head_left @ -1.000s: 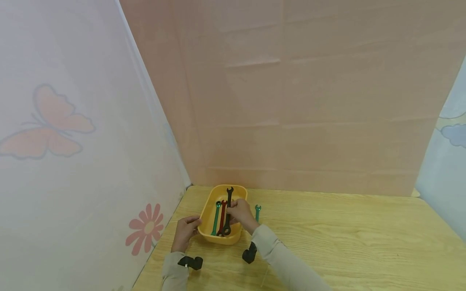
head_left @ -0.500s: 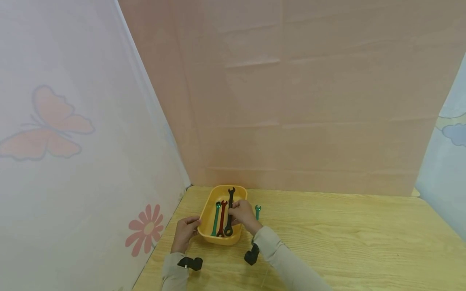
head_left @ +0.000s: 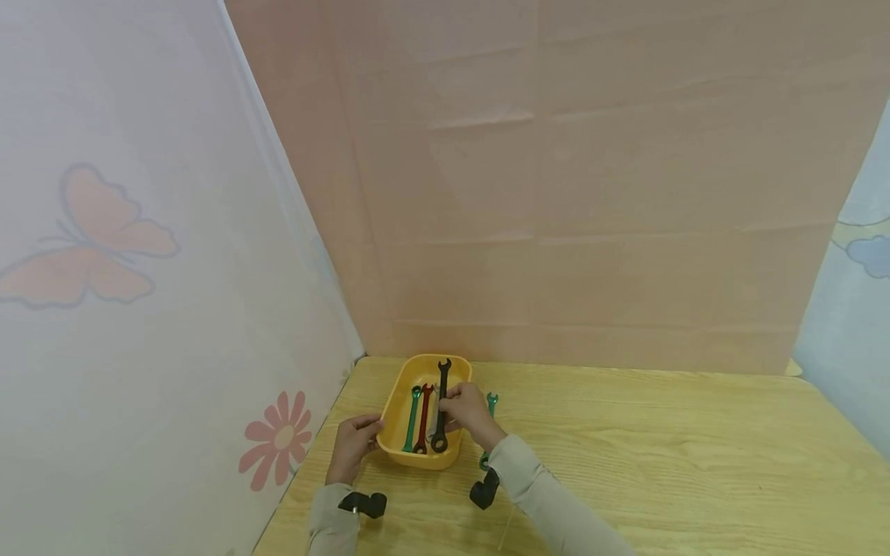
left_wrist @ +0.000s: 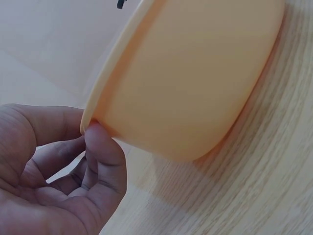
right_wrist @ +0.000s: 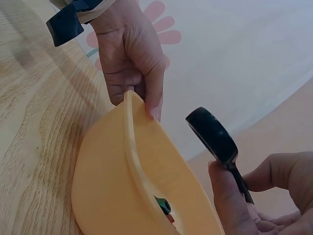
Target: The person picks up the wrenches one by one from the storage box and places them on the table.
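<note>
A yellow plastic bin (head_left: 422, 462) stands on the table. My left hand (head_left: 350, 449) pinches its left rim; the left wrist view shows thumb and fingers on the edge of the bin wall (left_wrist: 190, 88). My right hand (head_left: 470, 411) holds a black combination wrench (head_left: 443, 381) by its shank over the bin's right side. In the right wrist view the wrench's ring end (right_wrist: 215, 134) stands above the rim, gripped between thumb and fingers. Inside the bin lie a green wrench (head_left: 412, 421), a red wrench (head_left: 423, 421) and a silvery wrench (head_left: 434, 417), partly covered.
Another green wrench (head_left: 492, 401) lies on the wooden table (head_left: 640, 448) right of the bin, partly behind the right wrist. A patterned white sheet (head_left: 208, 232) hangs at the left, and a plain pinkish backdrop (head_left: 556, 193) stands behind the table.
My right hand has shifted slightly right with the black wrench, uncovering the silvery wrench in the bin and more of the green one on the table. The left hand has stayed on the rim.
</note>
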`<state>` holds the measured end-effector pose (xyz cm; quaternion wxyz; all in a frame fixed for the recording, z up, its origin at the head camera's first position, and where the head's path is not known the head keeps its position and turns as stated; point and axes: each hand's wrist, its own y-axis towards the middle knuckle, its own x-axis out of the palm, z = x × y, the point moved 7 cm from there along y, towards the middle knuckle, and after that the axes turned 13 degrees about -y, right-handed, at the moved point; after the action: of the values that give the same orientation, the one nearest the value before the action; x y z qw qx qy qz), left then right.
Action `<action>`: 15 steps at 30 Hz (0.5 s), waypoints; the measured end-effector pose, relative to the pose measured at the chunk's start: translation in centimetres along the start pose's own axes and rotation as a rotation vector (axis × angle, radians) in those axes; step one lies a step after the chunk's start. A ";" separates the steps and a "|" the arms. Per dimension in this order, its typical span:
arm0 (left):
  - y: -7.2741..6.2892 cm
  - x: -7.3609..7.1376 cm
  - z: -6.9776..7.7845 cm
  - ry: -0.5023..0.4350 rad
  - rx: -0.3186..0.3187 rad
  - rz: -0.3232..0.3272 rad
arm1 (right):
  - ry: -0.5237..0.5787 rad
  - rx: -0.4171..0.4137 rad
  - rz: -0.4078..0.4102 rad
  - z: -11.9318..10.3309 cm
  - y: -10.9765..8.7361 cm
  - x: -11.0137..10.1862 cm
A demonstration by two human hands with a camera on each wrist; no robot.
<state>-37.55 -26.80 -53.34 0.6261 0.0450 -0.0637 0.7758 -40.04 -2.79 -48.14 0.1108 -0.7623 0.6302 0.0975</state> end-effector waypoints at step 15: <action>0.0 -0.1 -0.1 0.004 -0.009 -0.001 | 0.007 -0.014 -0.005 0.5 -0.1 -0.4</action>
<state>-37.58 -26.85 -53.42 0.6267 0.0405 -0.0660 0.7754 -40.00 -2.23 -48.45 0.1035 -0.7650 0.6278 0.0992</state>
